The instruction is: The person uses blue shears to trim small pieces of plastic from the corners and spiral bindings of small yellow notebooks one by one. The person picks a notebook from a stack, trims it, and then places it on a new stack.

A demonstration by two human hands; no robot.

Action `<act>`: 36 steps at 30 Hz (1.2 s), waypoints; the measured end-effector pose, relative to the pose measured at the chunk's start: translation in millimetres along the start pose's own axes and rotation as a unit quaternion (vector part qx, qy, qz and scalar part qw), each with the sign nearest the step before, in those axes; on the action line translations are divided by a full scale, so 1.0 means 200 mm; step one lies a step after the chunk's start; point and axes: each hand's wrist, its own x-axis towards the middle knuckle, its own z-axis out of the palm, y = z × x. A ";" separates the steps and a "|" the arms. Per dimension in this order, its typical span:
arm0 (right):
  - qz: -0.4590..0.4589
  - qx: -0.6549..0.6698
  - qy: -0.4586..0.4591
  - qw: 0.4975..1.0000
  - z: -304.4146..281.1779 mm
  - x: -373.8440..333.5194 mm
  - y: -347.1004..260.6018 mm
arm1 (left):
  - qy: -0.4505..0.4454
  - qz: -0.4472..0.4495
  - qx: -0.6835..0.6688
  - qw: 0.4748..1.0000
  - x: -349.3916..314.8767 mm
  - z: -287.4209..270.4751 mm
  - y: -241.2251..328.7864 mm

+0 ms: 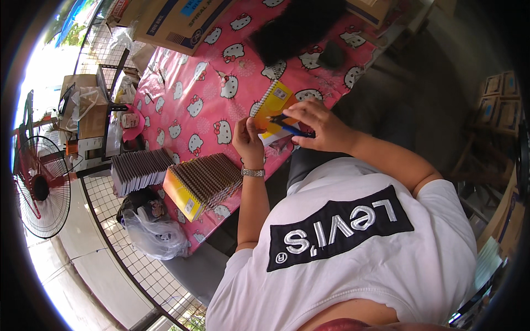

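Note:
A yellow-orange spiral notebook point(274, 100) is held over the near edge of the table, its wire coil along the upper left side. My left hand point(248, 142) grips it by the lower left, thumb and fingers closed on it. In my right hand point(323, 122) are pliers point(297, 130) with blue handles. Their jaws point left, over the lower part of the notebook near my left fingers. Whether the jaws touch the wire cannot be told. Beside my left forearm stands a row of spiral notebooks point(205, 179) with yellow-orange covers, coils facing up.
The table has a pink patterned cover point(210, 88). Another notebook row point(142, 170) stands at its left, near a clear plastic bag point(157, 234). A cardboard box point(176, 25) and a blurred black shape point(295, 30) occupy the far side. A fan point(41, 187) stands far left.

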 end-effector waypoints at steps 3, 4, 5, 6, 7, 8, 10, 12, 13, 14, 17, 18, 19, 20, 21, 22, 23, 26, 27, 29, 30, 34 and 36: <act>-0.015 -0.009 -0.016 1.000 0.05 0.03 -0.04 | 0.038 0.055 -0.021 0.998 -0.02 0.07 0.08; -0.011 -0.001 -0.020 1.000 0.06 0.04 -0.04 | 0.067 0.095 -0.032 0.993 -0.02 0.11 0.11; -0.010 0.008 -0.027 1.000 0.06 0.05 -0.05 | 0.061 0.110 -0.010 0.992 -0.02 0.10 0.10; -0.008 0.017 -0.033 0.999 0.07 0.06 -0.06 | 0.055 0.125 0.013 0.991 -0.02 0.08 0.06; -0.011 0.015 -0.038 0.999 0.07 0.06 -0.07 | 0.049 0.139 0.036 0.988 -0.01 0.06 0.02; -0.014 0.014 -0.044 0.999 0.08 0.07 -0.07 | 0.033 0.112 0.052 0.992 -0.02 0.03 -0.03; -0.019 0.011 -0.048 0.999 0.08 0.08 -0.08 | 0.001 0.059 0.085 0.995 -0.02 -0.03 -0.11; -0.016 0.003 -0.044 0.999 0.09 0.08 -0.06 | 0.036 0.059 -0.033 0.997 -0.04 0.06 0.02; -0.018 -0.009 -0.040 0.999 0.09 0.08 -0.05 | 0.053 0.058 -0.091 0.993 -0.04 0.09 0.07; -0.024 -0.018 -0.037 0.999 0.09 0.09 -0.06 | 0.046 0.057 -0.076 0.994 -0.04 0.07 0.05; -0.030 -0.048 -0.042 0.998 0.11 0.12 -0.08 | 0.029 0.046 -0.050 0.997 -0.04 0.02 -0.04; -0.030 -0.058 -0.045 0.997 0.11 0.12 -0.08 | 0.026 0.037 -0.053 0.998 -0.04 0.01 -0.05; -0.031 -0.065 -0.044 0.996 0.12 0.12 -0.08 | 0.024 0.029 -0.055 0.998 -0.05 0.01 -0.06; -0.031 -0.072 -0.043 0.996 0.12 0.12 -0.08 | 0.025 0.034 -0.056 0.998 -0.04 0.02 -0.05; -0.031 -0.080 -0.041 0.995 0.12 0.13 -0.08 | 0.026 0.039 -0.057 0.997 -0.04 0.02 -0.04; -0.035 -0.093 -0.043 0.994 0.12 0.13 -0.08 | 0.026 0.044 -0.057 0.997 -0.04 0.03 -0.04; -0.042 -0.104 -0.045 0.993 0.12 0.14 -0.08 | 0.027 0.049 -0.051 0.997 -0.04 0.03 -0.04; -0.051 -0.138 -0.058 0.987 0.13 0.14 -0.09 | 0.033 0.063 -0.035 0.997 -0.05 0.02 -0.04; -0.052 -0.149 -0.063 0.985 0.14 0.14 -0.09 | 0.038 0.066 -0.030 0.997 -0.05 0.02 -0.04; 0.083 0.042 -0.110 0.990 0.15 0.15 -0.11 | 0.059 0.081 -0.002 0.995 -0.06 0.02 -0.02; 0.150 0.137 -0.133 0.970 0.15 0.15 -0.13 | 0.077 0.092 0.021 0.993 -0.06 0.02 0.00; 0.304 0.430 -0.190 0.828 0.11 0.19 -0.11 | 0.128 0.123 0.124 0.976 -0.08 -0.04 0.15; 0.197 0.367 -0.140 0.898 0.06 0.17 -0.09 | 0.171 0.189 0.280 0.926 -0.09 -0.15 0.40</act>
